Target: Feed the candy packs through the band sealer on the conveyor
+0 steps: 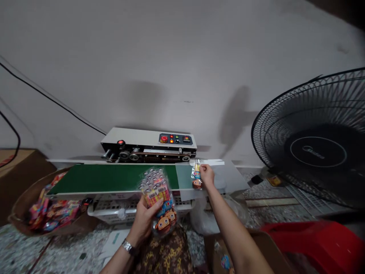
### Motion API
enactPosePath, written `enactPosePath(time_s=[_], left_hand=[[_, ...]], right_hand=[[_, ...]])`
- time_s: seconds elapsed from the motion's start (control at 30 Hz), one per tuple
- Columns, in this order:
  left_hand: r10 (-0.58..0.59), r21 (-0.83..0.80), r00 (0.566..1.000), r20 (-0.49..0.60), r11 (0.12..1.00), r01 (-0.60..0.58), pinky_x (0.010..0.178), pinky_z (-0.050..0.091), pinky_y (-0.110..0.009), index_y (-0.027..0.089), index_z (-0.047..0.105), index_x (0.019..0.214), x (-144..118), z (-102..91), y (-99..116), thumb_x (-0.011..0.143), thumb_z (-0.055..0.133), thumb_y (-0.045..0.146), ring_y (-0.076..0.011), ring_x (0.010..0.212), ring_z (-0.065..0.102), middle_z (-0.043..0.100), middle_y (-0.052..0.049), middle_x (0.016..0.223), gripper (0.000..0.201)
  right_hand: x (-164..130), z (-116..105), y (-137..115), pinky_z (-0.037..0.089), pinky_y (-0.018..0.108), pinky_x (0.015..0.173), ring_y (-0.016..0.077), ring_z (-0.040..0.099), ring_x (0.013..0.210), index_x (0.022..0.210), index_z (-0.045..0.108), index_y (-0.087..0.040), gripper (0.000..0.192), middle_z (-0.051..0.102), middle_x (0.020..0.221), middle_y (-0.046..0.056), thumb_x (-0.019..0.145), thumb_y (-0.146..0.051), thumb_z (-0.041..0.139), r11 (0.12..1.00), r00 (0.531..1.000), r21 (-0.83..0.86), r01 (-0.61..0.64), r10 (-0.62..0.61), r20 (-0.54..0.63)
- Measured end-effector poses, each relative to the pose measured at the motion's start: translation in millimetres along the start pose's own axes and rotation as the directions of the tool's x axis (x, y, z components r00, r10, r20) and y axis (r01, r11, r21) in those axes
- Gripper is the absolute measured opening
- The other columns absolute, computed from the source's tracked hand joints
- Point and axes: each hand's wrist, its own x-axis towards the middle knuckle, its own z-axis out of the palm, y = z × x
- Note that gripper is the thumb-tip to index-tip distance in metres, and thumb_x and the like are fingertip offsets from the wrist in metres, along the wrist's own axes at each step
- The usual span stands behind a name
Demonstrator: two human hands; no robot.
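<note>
My left hand point(146, 215) is closed around a thick stack of clear packets point(161, 201) printed with cartoon faces, held upright in front of the belt. Between the fingers of my right hand point(207, 175) is a single packet point(196, 174) of the same kind, pinched by its right side. It is over the translucent sheet point(184, 192) at the right end of the green conveyor belt point(108, 177). Just behind is the band sealing machine point(148, 140), its panel lights lit. The top edge of the single packet is close to the machine's right end.
A large black fan point(309, 148) stands at the right, above a red plastic stool point(316, 243). On the left, a carton point(17, 224) holds many colourful packets. White baskets point(111, 213) are under the belt. A cardboard box point(209, 247) with packets sits below my right arm.
</note>
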Motion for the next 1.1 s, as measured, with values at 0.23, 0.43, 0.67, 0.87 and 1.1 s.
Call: enactPosePath(time_s=[0.23, 0.43, 0.67, 0.87, 1.1], left_hand=[[-0.042, 0.002, 0.999, 0.012, 0.999, 0.042, 0.073, 0.052, -0.034, 0.014, 0.056, 0.100, -1, 3.7, 0, 0.057, 0.076, 0.021, -0.0215, 0.078, 0.065, 0.068, -0.010, 0.096, 0.047], [-0.040, -0.007, 0.999, 0.028, 0.999, 0.040, 0.075, 0.051, -0.034, 0.014, 0.056, 0.102, 3, 11.8, -2, 0.057, 0.076, 0.020, -0.0220, 0.081, 0.065, 0.068, -0.011, 0.098, 0.050], [-0.005, 0.005, 0.998, 0.063, 1.000, 0.004, 0.079, 0.049, -0.036, 0.014, 0.056, 0.101, 13, 21.3, -3, 0.057, 0.076, 0.020, -0.0228, 0.084, 0.064, 0.068, -0.012, 0.098, 0.048], [0.026, -0.029, 0.999, 0.033, 0.999, -0.026, 0.082, 0.048, -0.038, 0.014, 0.054, 0.102, 21, 31.8, -9, 0.057, 0.076, 0.021, -0.0231, 0.086, 0.064, 0.067, -0.012, 0.101, 0.051], [0.033, -0.081, 0.999, 0.011, 0.996, -0.032, 0.081, 0.049, -0.038, 0.015, 0.053, 0.104, 25, 37.3, -7, 0.060, 0.074, 0.025, -0.0238, 0.087, 0.064, 0.066, -0.011, 0.102, 0.049]], right_hand=[[13, 26, -7, 0.041, 0.023, 0.062, 0.0169, 0.058, 0.066, 0.086, 0.065, -0.015, 0.023, 0.065, 0.071, 0.005, 0.071, -0.023, 0.049, 0.993, 1.000, -0.117, -0.008, 0.009, 0.010], [7, 35, -30, 0.041, 0.027, 0.072, 0.0186, 0.057, 0.075, 0.097, 0.063, -0.016, 0.029, 0.064, 0.077, 0.006, 0.071, -0.023, 0.054, 0.982, 0.984, -0.117, 0.151, -0.138, 0.109], [-64, -5, -65, 0.044, 0.024, 0.062, 0.0132, 0.053, 0.064, 0.091, 0.058, -0.016, 0.025, 0.059, 0.075, 0.003, 0.080, -0.037, 0.048, 0.843, 0.837, 0.400, 0.360, -0.481, 0.261], [-118, -25, -75, 0.039, 0.019, 0.049, 0.0099, 0.049, 0.053, 0.086, 0.054, -0.019, 0.026, 0.055, 0.064, -0.003, 0.073, -0.041, 0.061, 0.850, 0.800, 0.451, 0.274, -0.462, 0.384], [-115, -28, -76, 0.042, 0.021, 0.057, 0.0131, 0.056, 0.063, 0.081, 0.059, -0.018, 0.022, 0.062, 0.069, 0.001, 0.083, -0.036, 0.047, 0.848, 0.846, 0.394, 0.353, -0.470, 0.253]])
